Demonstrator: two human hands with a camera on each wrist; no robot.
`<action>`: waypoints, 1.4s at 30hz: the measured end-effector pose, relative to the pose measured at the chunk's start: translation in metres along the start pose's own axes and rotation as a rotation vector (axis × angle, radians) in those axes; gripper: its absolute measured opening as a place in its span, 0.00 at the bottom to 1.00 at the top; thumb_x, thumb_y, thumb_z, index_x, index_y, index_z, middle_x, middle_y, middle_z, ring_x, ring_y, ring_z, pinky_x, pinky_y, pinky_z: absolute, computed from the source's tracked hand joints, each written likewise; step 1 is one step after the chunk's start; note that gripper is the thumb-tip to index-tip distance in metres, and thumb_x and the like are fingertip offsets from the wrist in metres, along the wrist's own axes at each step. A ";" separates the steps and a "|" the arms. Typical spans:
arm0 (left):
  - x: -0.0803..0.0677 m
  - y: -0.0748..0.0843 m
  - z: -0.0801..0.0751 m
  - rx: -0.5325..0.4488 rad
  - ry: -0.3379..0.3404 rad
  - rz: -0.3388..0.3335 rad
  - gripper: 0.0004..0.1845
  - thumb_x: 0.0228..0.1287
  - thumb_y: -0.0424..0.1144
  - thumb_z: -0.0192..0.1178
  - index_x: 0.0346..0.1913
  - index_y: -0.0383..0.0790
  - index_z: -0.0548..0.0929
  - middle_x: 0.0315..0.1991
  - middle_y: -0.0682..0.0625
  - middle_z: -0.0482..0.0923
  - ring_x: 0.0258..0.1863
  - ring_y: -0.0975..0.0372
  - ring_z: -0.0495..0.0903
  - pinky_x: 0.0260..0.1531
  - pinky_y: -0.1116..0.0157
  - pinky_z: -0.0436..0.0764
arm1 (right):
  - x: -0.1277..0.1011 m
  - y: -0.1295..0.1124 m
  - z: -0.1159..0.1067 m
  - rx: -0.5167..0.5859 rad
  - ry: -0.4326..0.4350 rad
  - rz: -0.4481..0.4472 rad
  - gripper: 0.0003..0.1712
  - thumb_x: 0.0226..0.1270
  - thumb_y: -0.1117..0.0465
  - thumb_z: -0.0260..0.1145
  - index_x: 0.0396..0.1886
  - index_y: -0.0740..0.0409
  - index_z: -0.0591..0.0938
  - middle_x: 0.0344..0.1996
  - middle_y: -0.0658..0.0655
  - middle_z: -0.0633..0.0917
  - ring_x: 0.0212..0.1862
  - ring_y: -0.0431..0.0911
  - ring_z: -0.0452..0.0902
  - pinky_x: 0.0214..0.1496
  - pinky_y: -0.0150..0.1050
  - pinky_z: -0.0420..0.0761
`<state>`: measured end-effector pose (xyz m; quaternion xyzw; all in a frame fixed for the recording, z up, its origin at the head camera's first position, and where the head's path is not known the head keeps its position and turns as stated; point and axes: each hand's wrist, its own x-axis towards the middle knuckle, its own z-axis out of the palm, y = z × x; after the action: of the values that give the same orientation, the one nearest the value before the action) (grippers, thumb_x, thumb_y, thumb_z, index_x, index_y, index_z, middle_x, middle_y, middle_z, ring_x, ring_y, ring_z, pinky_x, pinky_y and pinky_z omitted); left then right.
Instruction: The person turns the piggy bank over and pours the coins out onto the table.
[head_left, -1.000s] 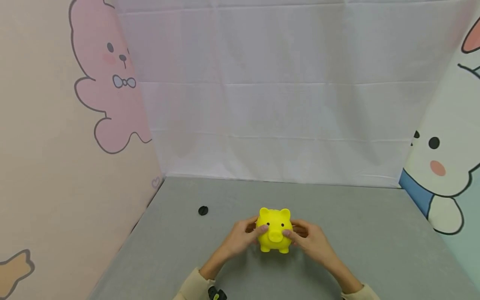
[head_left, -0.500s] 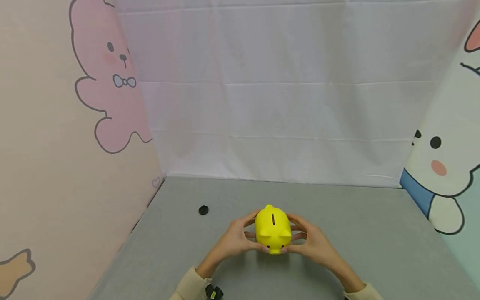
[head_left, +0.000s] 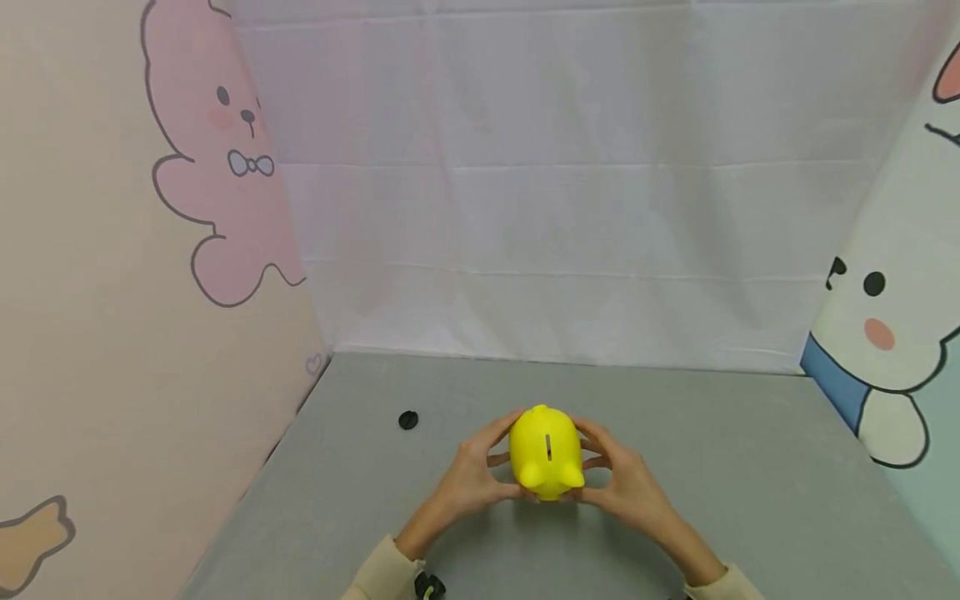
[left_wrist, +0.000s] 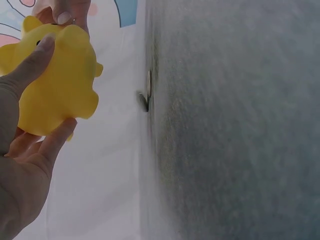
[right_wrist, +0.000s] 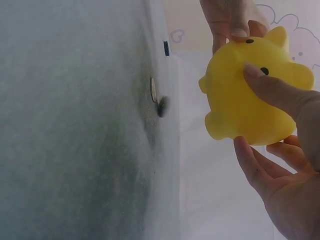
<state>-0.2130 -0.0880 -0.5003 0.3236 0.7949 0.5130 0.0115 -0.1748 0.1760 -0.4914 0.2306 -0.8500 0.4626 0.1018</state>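
A yellow piggy bank is held just above the grey table, between both hands. Its coin slot faces up and its snout tips down toward me. My left hand grips its left side with thumb and fingers curled round it; the left wrist view shows the piggy bank from this side. My right hand grips the other side, and the piggy bank shows in the right wrist view. A small coin-like disc shows edge-on near the table below it, also in the left wrist view.
A small black round cap lies on the table to the left of the hands. White cloth closes the back, and cartoon-printed panels stand on both sides.
The piggy bank faced me a second ago. Both hands have tipped it forward and raised it slightly, so the slot shows on top and the snout points down.
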 end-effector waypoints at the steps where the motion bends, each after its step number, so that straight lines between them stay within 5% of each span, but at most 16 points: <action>1: 0.000 0.000 0.000 -0.003 0.000 0.001 0.59 0.47 0.36 0.85 0.82 0.44 0.61 0.81 0.45 0.64 0.79 0.48 0.68 0.60 0.65 0.86 | 0.000 0.000 0.000 0.000 -0.001 0.001 0.55 0.47 0.61 0.88 0.76 0.55 0.70 0.72 0.65 0.77 0.60 0.62 0.85 0.49 0.46 0.92; 10: 0.001 -0.002 0.001 -0.042 -0.006 -0.018 0.60 0.48 0.40 0.85 0.83 0.52 0.60 0.82 0.46 0.63 0.80 0.48 0.67 0.61 0.64 0.85 | 0.000 -0.001 -0.003 -0.005 -0.009 0.007 0.56 0.49 0.59 0.88 0.78 0.53 0.69 0.73 0.64 0.76 0.59 0.61 0.85 0.49 0.45 0.92; 17: 0.001 0.000 -0.005 -0.130 -0.058 -0.132 0.50 0.59 0.48 0.79 0.82 0.52 0.63 0.77 0.52 0.71 0.71 0.53 0.78 0.56 0.67 0.87 | -0.001 -0.002 -0.005 0.021 -0.030 0.093 0.47 0.57 0.51 0.84 0.74 0.59 0.75 0.67 0.64 0.82 0.50 0.46 0.88 0.47 0.39 0.91; 22: 0.001 0.002 -0.005 -0.111 -0.062 -0.211 0.39 0.69 0.55 0.71 0.79 0.52 0.69 0.68 0.50 0.81 0.59 0.55 0.85 0.52 0.70 0.87 | 0.001 -0.009 -0.004 0.049 -0.062 0.256 0.39 0.64 0.46 0.79 0.69 0.60 0.79 0.62 0.64 0.86 0.44 0.38 0.86 0.47 0.35 0.89; 28: 0.005 0.005 -0.002 -0.077 -0.055 -0.321 0.35 0.73 0.64 0.61 0.73 0.46 0.78 0.59 0.50 0.87 0.47 0.63 0.86 0.44 0.70 0.87 | 0.005 -0.014 -0.004 0.099 -0.093 0.407 0.31 0.72 0.44 0.72 0.62 0.62 0.82 0.53 0.61 0.89 0.41 0.40 0.87 0.43 0.34 0.89; 35: 0.008 0.005 0.003 -0.130 -0.067 -0.414 0.31 0.76 0.66 0.54 0.49 0.41 0.91 0.34 0.48 0.91 0.26 0.51 0.88 0.30 0.55 0.89 | 0.011 -0.014 -0.003 0.132 -0.169 0.478 0.27 0.81 0.40 0.59 0.45 0.61 0.87 0.35 0.54 0.89 0.33 0.51 0.86 0.36 0.43 0.90; 42: 0.007 0.001 -0.002 -0.117 -0.114 -0.411 0.37 0.70 0.65 0.64 0.69 0.41 0.81 0.55 0.46 0.89 0.41 0.62 0.89 0.41 0.61 0.91 | 0.009 -0.011 -0.007 0.144 -0.203 0.449 0.32 0.75 0.44 0.68 0.62 0.67 0.82 0.53 0.64 0.89 0.45 0.48 0.89 0.44 0.40 0.91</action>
<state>-0.2191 -0.0853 -0.4966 0.1818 0.8111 0.5261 0.1794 -0.1773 0.1743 -0.4758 0.0883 -0.8506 0.5074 -0.1061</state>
